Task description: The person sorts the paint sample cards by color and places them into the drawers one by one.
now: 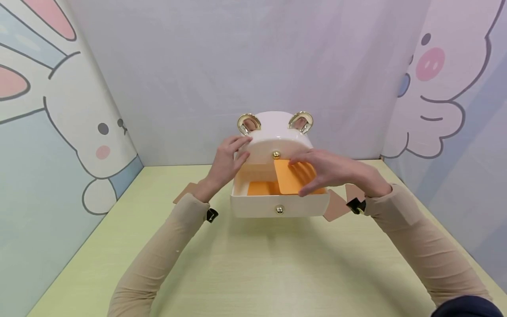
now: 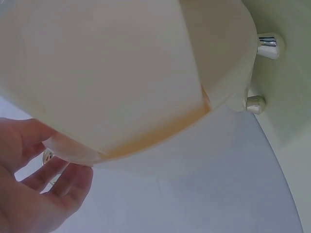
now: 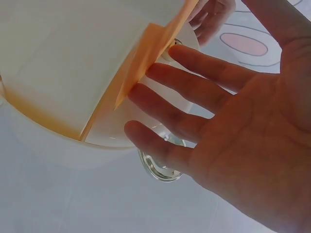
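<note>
A white drawer box (image 1: 273,143) with gold-rimmed ears and round gold knobs stands on the table, its lower drawer (image 1: 257,207) pulled out. My left hand (image 1: 226,164) rests against the box's left side, fingers near the upper front edge and thumb lower down. My right hand (image 1: 330,169) holds an orange card (image 1: 287,178) tilted up over the drawer, fingertips at its top and thumb by its lower edge. More orange (image 1: 259,188) lies flat inside the drawer. In the right wrist view, the fingertips of the right hand (image 3: 233,111) meet the orange card (image 3: 141,63).
Tan flat pieces lie on the table, one (image 1: 186,192) by the left wrist and others (image 1: 336,206) by the right wrist. The pale green table (image 1: 269,264) is bounded by a plain back wall (image 1: 198,79) and side panels with cartoon animals. Both wrists wear black straps.
</note>
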Demonstrator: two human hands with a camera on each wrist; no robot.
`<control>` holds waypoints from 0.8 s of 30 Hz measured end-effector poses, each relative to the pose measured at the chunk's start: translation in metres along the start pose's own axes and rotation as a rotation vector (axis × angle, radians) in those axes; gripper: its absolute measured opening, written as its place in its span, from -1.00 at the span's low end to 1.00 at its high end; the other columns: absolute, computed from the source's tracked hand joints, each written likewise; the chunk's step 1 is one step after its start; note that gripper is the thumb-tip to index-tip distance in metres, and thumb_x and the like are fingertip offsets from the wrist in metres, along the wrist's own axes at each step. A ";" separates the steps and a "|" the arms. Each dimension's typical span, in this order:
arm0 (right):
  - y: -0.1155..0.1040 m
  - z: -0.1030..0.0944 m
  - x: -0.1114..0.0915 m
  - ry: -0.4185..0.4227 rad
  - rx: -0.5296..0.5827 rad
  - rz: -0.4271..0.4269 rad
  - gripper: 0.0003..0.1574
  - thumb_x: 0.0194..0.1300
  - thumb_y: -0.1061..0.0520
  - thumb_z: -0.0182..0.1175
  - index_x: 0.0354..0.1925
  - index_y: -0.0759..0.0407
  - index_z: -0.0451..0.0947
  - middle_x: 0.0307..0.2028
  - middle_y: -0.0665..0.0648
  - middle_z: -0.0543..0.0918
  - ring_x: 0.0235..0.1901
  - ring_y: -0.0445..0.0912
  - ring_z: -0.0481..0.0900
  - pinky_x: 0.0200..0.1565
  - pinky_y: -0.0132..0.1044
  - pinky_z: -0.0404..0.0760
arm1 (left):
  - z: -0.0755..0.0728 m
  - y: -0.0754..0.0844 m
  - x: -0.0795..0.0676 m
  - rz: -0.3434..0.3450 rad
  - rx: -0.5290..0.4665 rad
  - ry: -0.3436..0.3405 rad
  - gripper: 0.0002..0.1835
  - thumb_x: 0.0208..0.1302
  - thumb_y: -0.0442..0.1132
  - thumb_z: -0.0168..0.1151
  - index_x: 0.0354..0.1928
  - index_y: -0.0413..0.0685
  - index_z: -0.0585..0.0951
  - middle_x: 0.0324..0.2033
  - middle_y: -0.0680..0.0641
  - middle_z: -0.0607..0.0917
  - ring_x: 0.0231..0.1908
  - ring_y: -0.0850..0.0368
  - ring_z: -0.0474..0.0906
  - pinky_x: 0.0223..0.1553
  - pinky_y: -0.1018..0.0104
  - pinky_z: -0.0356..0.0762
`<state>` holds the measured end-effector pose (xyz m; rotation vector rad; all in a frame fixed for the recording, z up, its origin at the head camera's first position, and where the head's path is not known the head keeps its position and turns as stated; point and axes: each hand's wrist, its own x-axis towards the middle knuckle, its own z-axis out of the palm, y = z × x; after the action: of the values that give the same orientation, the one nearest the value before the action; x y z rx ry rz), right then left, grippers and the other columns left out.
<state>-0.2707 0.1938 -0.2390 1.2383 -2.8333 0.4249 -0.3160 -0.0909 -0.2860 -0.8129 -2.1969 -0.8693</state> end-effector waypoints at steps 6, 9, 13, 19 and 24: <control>-0.002 0.002 -0.001 0.009 0.013 0.006 -0.13 -0.12 -0.07 0.54 0.14 0.22 0.49 0.16 0.16 0.56 0.17 0.10 0.45 0.25 0.03 0.39 | 0.000 0.000 0.000 -0.006 0.004 -0.016 -0.60 0.22 -0.37 0.29 0.13 -0.21 0.59 0.02 -0.26 0.62 -0.09 -0.15 0.51 0.00 0.01 0.50; -0.002 0.002 0.000 0.013 0.010 -0.001 -0.12 -0.11 -0.06 0.54 0.15 0.24 0.48 0.17 0.17 0.55 0.19 0.10 0.44 0.26 0.03 0.38 | -0.001 0.000 0.001 0.002 0.002 -0.016 -0.59 0.20 -0.38 0.30 0.13 -0.22 0.59 0.01 -0.26 0.62 -0.14 -0.14 0.50 -0.04 0.02 0.50; -0.002 0.003 0.001 0.017 -0.001 0.000 -0.11 -0.11 -0.07 0.54 0.16 0.24 0.48 0.17 0.19 0.56 0.20 0.12 0.43 0.27 0.04 0.37 | -0.001 -0.001 0.001 0.000 -0.002 -0.017 -0.58 0.18 -0.39 0.31 0.13 -0.22 0.59 0.00 -0.26 0.62 -0.16 -0.13 0.50 -0.04 0.04 0.51; -0.002 0.004 0.001 0.024 -0.003 0.001 -0.13 -0.10 -0.07 0.53 0.16 0.23 0.50 0.15 0.18 0.57 0.19 0.12 0.44 0.26 0.04 0.38 | -0.001 -0.001 0.001 -0.004 -0.005 -0.018 -0.57 0.18 -0.39 0.31 0.13 -0.21 0.59 0.00 -0.25 0.62 -0.18 -0.12 0.50 -0.05 0.05 0.52; -0.003 0.005 0.000 0.005 0.006 0.016 -0.13 -0.06 -0.06 0.51 0.18 0.23 0.48 0.17 0.19 0.56 0.22 0.12 0.44 0.27 0.05 0.39 | -0.001 -0.001 0.001 0.000 -0.005 -0.017 -0.57 0.19 -0.39 0.31 0.13 -0.20 0.58 0.01 -0.26 0.62 -0.12 -0.13 0.50 -0.03 0.03 0.52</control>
<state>-0.2683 0.1905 -0.2432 1.2143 -2.8417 0.4363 -0.3172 -0.0917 -0.2851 -0.8253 -2.2105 -0.8707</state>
